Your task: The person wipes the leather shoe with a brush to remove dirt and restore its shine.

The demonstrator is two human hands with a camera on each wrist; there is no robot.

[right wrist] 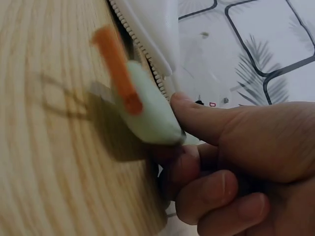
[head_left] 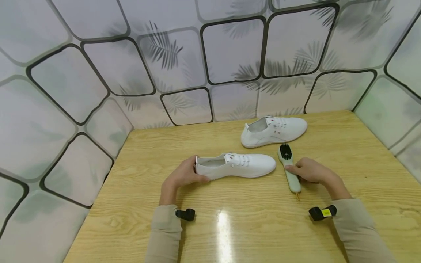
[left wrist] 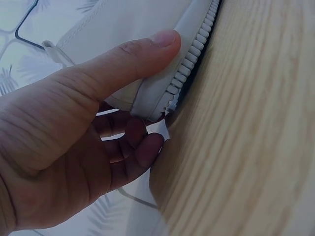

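Observation:
My left hand (head_left: 184, 175) grips the heel of a white lace-up shoe (head_left: 254, 166), which stands sole down on the table with its toe to the right. In the left wrist view, the thumb presses the shoe's side (left wrist: 162, 73) just above the ribbed sole, and the other fingers curl behind the heel. Right of the toe, my right hand (head_left: 310, 171) pinches the pale green handle of a shoe brush (head_left: 292, 179). Its black bristles (head_left: 285, 151) face up at the far end. An orange loop (right wrist: 118, 73) hangs from the handle's near end, which casts a shadow on the table.
A second white shoe (head_left: 291, 129) stands farther back near the wall, toe to the right, just beyond the brush head. The wooden table (head_left: 131, 204) meets patterned walls (head_left: 233, 51) at its back and sides. Black wrist cameras (head_left: 187, 214) sit on both cuffs.

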